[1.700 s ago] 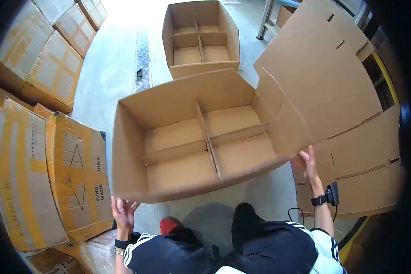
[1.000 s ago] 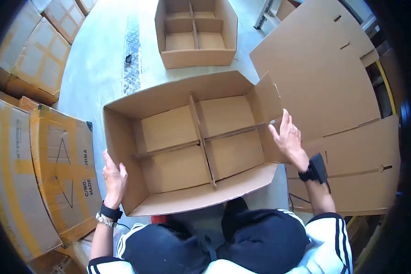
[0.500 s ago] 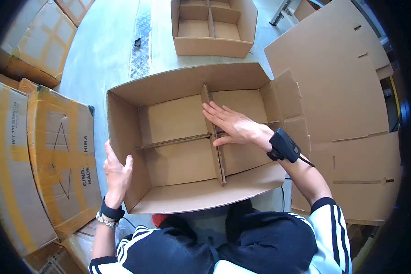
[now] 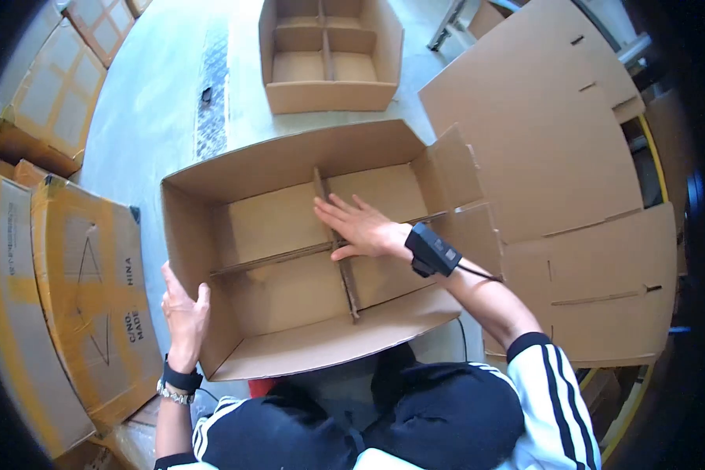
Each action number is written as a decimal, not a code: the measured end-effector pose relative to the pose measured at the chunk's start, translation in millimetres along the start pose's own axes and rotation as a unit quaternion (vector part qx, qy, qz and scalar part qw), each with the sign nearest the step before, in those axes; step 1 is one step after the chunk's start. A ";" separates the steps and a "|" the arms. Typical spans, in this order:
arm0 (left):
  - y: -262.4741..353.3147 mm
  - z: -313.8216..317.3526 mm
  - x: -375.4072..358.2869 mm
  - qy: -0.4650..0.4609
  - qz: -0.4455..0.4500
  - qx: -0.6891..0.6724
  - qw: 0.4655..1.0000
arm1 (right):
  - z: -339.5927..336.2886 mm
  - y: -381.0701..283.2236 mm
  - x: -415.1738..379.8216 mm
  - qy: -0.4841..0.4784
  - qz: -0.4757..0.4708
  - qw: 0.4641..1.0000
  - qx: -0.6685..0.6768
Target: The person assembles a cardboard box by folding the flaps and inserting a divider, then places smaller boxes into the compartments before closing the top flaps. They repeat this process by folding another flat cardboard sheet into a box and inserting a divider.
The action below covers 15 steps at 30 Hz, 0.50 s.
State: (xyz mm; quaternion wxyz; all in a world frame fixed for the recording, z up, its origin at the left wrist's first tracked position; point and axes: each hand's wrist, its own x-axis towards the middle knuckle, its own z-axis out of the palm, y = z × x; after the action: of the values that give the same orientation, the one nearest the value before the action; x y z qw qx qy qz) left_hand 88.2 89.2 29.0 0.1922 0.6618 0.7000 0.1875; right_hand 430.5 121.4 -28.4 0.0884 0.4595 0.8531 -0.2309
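An open cardboard box [image 4: 290, 168] sits on the grey floor [image 4: 160, 110] directly in front of the person's knees, its mouth facing up toward the camera. Its long axis runs left to right across the view, slightly tilted so the right end lies farther from the person than the left. Inside, a cardboard divider [image 4: 338, 266] forms a cross: the long strip follows the box's length, the short strip runs from the near wall to the far wall, splitting the inside into four compartments.

The right hand [image 4: 360, 227] lies flat and spread, fingers extended, pressing down on the top of the divider where the two strips cross; a black device is strapped at its wrist. The left hand [image 4: 184, 309] is open, palm against the outside of the box's left wall near the front corner, thumb apart from the fingers, grasping nothing.

A second divided box [image 4: 329, 94] stands farther off on the floor, well apart. To the right lie flat cardboard sheets [image 4: 540, 149] with cut slots. To the left lies a flattened carton [image 4: 94, 290] with yellow tape, printed with a diamond outline and the words "MADE" and "HINA" readable; other lettering beside them and on the neighbouring carton is too blurred to read.
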 end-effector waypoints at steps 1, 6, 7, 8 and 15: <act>-6.3 4.0 0.7 0.012 -0.004 0.022 1.000 | -3.2 -1.4 -6.4 0.056 -0.009 0.998 0.008; -3.7 3.6 -0.6 0.020 0.007 0.037 0.999 | -45.2 36.4 -56.8 0.471 0.292 0.813 -0.178; -3.1 3.2 0.1 0.023 0.011 0.034 0.999 | -46.9 60.8 -70.0 0.514 0.353 0.759 -0.186; -4.2 3.8 0.2 0.026 0.008 0.038 0.999 | -45.8 78.3 -78.2 0.553 0.411 0.699 -0.193; -6.4 5.3 0.4 0.021 0.011 0.024 0.999 | -46.3 53.2 -69.9 0.270 0.408 0.870 0.051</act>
State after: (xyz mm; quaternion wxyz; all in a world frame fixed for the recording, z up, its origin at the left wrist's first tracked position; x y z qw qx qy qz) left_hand 85.4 89.4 21.2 0.1591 0.6698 0.7009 0.1865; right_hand 516.5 116.5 21.0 -0.0826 0.8152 0.5671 -0.0839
